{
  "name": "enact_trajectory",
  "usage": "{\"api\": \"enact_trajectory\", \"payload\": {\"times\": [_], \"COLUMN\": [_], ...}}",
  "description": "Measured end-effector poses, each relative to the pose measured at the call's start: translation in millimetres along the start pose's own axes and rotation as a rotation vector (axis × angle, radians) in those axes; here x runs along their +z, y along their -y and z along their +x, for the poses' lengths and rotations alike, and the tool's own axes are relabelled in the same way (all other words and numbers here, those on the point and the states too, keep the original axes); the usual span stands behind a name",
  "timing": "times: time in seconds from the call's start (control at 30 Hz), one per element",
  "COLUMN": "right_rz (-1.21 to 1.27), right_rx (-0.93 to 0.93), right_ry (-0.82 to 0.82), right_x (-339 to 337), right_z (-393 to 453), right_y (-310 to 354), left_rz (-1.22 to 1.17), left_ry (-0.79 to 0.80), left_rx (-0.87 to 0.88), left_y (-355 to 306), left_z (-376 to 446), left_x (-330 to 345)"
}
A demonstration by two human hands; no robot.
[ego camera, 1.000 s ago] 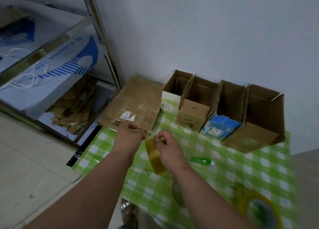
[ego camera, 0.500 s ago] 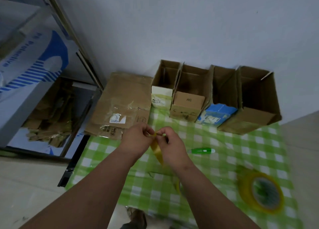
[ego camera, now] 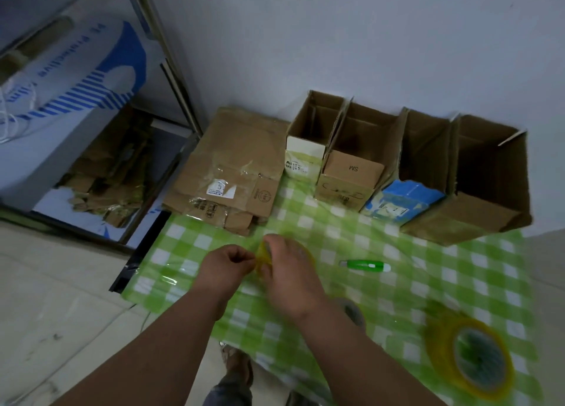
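Fingers of my left hand [ego camera: 227, 266] pinch at the edge of the tape roll [ego camera: 261, 255], right hand [ego camera: 292, 272] curled round it, just above the tabletop [ego camera: 403, 286]. Risk: loose end slips back and resticks if I pull crooked.

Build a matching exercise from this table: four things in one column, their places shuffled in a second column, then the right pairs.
Things
1. held tape roll
2. green cutter
3. spare tape roll
4. flattened cardboard

Places
A. flat on the checked cloth, near right corner
B. pinched between the left hand and the right hand
C. back left of the table, beside the open cartons
D. lying on the cloth just right of the hands

Pairs: 1-B, 2-D, 3-A, 4-C
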State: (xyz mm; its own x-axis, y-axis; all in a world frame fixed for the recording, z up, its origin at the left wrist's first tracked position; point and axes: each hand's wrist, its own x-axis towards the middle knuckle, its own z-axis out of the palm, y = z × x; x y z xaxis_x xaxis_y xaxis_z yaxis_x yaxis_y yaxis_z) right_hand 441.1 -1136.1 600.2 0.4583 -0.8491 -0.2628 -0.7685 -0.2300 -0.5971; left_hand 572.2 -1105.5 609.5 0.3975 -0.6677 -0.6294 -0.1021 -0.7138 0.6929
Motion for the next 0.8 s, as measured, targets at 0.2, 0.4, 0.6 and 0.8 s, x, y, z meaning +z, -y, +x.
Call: {"api": "enact_trajectory", "payload": {"times": [0.2,0.4,0.6,0.8], "right_rz": [0.079,0.195,0.378,0.704], "right_rx": [-0.019,0.146,0.367,0.582], "right_ry": [0.355,0.116,-0.073,-0.123], "right_x": [36.0,22.2,10.9,7.0], "right_z": [-7.5,8.0,62.0,114.3], "right_y": [-6.5,-13.9,-8.2,-2.9], "left_rz": [0.34,0.59,0.406,0.496], "left_ry": [-0.053,0.037,-0.225,-0.28], "left_rx": [-0.063,-0.146,0.094,0.275], "left_y": [44.2,51.2,20.4,-9.2], "left_z": [3.3,18.4,59.1,97.1], "left_x": [-8.6,-29.9,-41.7,-44.3]}}
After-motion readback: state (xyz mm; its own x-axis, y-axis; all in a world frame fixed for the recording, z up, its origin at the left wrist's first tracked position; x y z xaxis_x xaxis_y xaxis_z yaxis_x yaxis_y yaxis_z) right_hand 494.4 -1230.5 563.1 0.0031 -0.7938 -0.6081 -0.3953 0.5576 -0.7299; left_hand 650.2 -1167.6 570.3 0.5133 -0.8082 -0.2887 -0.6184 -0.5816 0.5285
